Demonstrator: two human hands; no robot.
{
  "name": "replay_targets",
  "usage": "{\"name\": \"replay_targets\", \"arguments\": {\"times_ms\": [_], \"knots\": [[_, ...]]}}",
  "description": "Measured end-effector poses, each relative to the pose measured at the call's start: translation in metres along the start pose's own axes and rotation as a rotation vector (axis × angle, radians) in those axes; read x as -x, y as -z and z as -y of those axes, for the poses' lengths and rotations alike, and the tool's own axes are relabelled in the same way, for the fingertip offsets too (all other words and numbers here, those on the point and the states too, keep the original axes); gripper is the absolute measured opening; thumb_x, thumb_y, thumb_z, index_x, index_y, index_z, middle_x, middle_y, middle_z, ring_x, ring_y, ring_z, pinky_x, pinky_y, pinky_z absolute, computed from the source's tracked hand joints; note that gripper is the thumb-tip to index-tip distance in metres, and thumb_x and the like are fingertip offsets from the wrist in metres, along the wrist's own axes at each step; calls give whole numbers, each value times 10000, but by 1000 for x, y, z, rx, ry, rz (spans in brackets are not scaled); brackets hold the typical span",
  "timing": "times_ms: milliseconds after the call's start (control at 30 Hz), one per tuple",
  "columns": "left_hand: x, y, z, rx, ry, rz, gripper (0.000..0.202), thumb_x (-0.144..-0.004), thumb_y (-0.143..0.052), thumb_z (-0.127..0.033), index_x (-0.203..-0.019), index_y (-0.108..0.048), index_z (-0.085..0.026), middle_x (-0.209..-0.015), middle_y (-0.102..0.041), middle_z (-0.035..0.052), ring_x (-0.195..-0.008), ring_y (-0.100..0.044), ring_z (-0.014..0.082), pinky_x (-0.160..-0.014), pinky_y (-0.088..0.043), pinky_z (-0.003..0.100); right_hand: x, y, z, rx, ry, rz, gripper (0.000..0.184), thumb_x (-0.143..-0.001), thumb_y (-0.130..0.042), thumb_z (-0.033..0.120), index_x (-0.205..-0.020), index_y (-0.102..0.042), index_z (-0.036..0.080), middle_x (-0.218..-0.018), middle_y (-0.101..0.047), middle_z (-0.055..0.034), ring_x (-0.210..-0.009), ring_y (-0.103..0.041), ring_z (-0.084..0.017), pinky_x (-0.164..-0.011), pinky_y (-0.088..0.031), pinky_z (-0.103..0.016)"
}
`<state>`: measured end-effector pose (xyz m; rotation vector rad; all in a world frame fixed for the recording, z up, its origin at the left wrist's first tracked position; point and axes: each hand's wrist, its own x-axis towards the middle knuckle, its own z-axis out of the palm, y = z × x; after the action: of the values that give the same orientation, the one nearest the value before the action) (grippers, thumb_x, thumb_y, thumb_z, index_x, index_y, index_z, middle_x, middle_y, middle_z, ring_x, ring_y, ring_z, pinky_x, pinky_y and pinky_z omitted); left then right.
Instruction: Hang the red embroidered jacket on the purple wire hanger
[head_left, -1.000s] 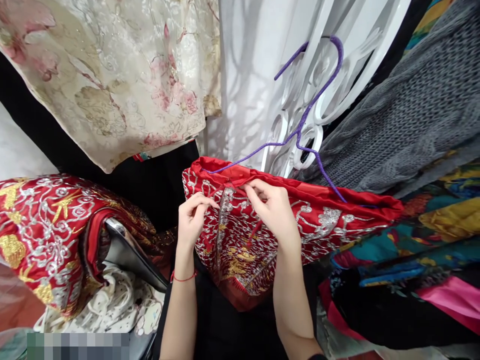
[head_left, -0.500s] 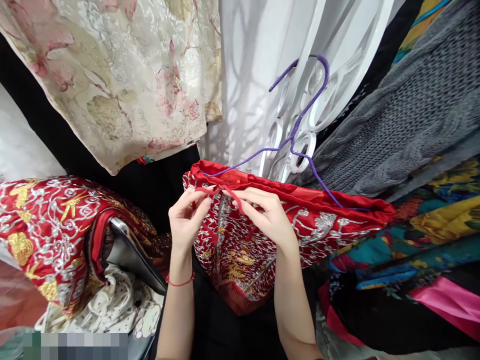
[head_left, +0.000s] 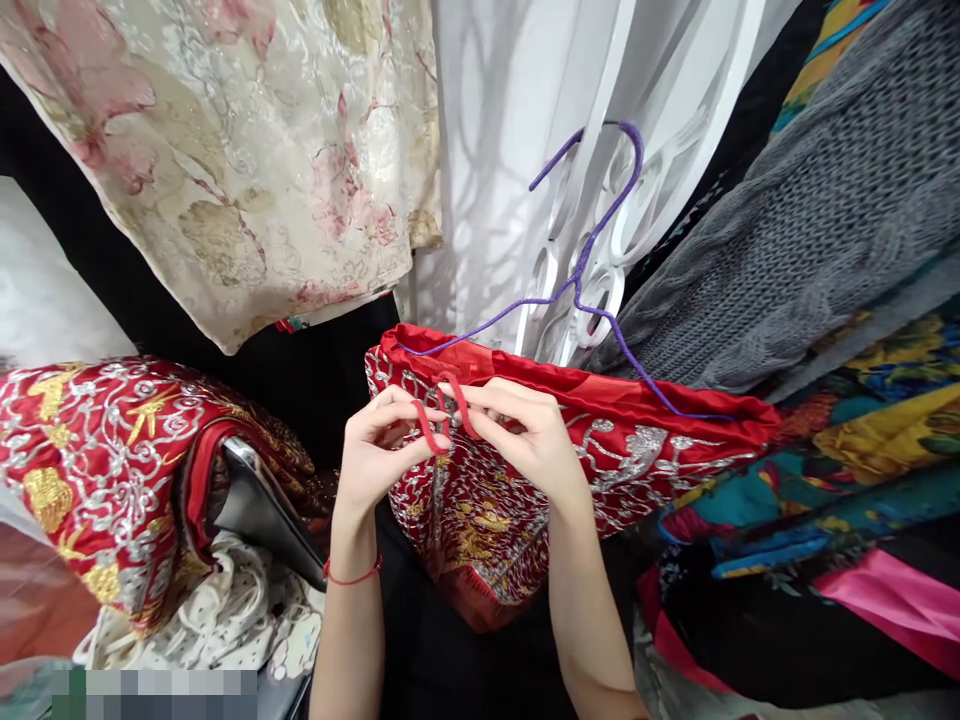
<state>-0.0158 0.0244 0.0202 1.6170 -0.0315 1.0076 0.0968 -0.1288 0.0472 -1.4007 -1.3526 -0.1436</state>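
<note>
Both hands pinch a red drawstring [head_left: 463, 412] in front of an embroidered red skirt-like garment [head_left: 480, 520]. My left hand [head_left: 379, 440] holds one part of the string, which loops over its fingertips. With thumb and fingers together, my right hand [head_left: 521, 425] grips the other part, also looped. The string comes from the red satin waistband [head_left: 540, 375], which carries silver and gold embroidery below it. A purple hanger [head_left: 581, 285] has its lower arms inside the waistband, and its hook is at the white metal scrollwork. A red cord bracelet circles my left wrist.
A cream floral cloth [head_left: 262, 170] hangs at upper left. More red embroidered fabric [head_left: 105, 450] lies on the left, beside a dark flat panel [head_left: 270, 510] and a dotted white cloth [head_left: 225, 600]. Grey knitwear [head_left: 810, 210] and a colourful scarf [head_left: 862, 450] hang on the right.
My left hand has lowered slightly and its fingers have parted a little. The red string now forms two loops between the hands. The view has shifted slightly.
</note>
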Motion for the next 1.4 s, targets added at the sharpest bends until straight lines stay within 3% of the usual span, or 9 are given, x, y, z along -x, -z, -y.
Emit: {"name": "replay_targets", "arguments": {"times_ms": [300,533,700,767,900,1000,1200,1300,1400], "knots": [[0,-8,1,-22,242,154,273,-644,-895,-321,-791,-728,-163,-828,-560,9,-703,-533,94,-595,-453,187,3,-7,-11,342,114,52,228,-982,-568,258,-1046,-786,240,-764,-618,-3,-646,-544,-95,-599,-406,-225],[1,-16,10,-30,174,35,239,-856,-710,-410,-857,-722,-171,-822,-635,27,-763,-572,127,-711,-491,233,3,-25,-11,451,128,-123,206,-992,-540,240,-1016,-742,208,-829,-720,-34,-706,-647,-126,-638,-466,-245],[-3,-15,13,-38,90,-174,204,-916,-645,-395,-925,-683,-195,-777,-643,-8,-567,-489,63,-559,-428,186,6,-25,-17,315,20,-329,161,-966,-553,208,-989,-712,209,-891,-750,-29,-760,-693,-145,-724,-557,-267],[-4,-13,15,-93,71,-147,200,-908,-660,-381,-918,-702,-186,-803,-672,13,-628,-551,83,-594,-452,196,7,-23,-19,290,-5,-363,147,-958,-564,212,-981,-709,216,-879,-749,-19,-750,-690,-143,-709,-567,-266],[-4,-14,19,-150,96,2,186,-860,-718,-359,-881,-743,-175,-816,-702,36,-685,-589,112,-607,-449,216,7,-24,-20,320,29,-323,162,-965,-549,202,-983,-710,214,-894,-750,-29,-757,-685,-140,-731,-565,-268],[-3,-16,20,-109,110,1,176,-808,-773,-343,-868,-744,-180,-694,-612,-8,-579,-488,77,-507,-342,200,6,-27,-20,337,28,-273,177,-973,-536,205,-985,-712,214,-885,-743,-34,-744,-673,-138,-723,-551,-268],[-6,-8,21,-202,-7,23,155,-809,-774,-344,-803,-771,-189,-552,-429,-52,-523,-368,70,-520,-295,234,9,-21,-18,121,-88,-246,105,-932,-620,253,-1005,-686,215,-719,-645,32,-618,-580,-96,-615,-495,-218],[-5,0,22,-379,-79,141,146,-847,-739,-349,-829,-798,-216,-575,-547,-29,-534,-436,88,-566,-348,261,10,-13,-13,-21,-221,-195,132,-940,-618,331,-963,-672,212,-630,-556,59,-550,-507,-83,-575,-457,-215],[-4,3,25,-620,-161,172,127,-868,-714,-342,-846,-801,-252,-804,-724,23,-753,-607,158,-760,-445,325,7,-7,-11,-201,-306,-31,252,-996,-520,398,-974,-672,198,-659,-594,33,-608,-562,-98,-641,-491,-237]]}}
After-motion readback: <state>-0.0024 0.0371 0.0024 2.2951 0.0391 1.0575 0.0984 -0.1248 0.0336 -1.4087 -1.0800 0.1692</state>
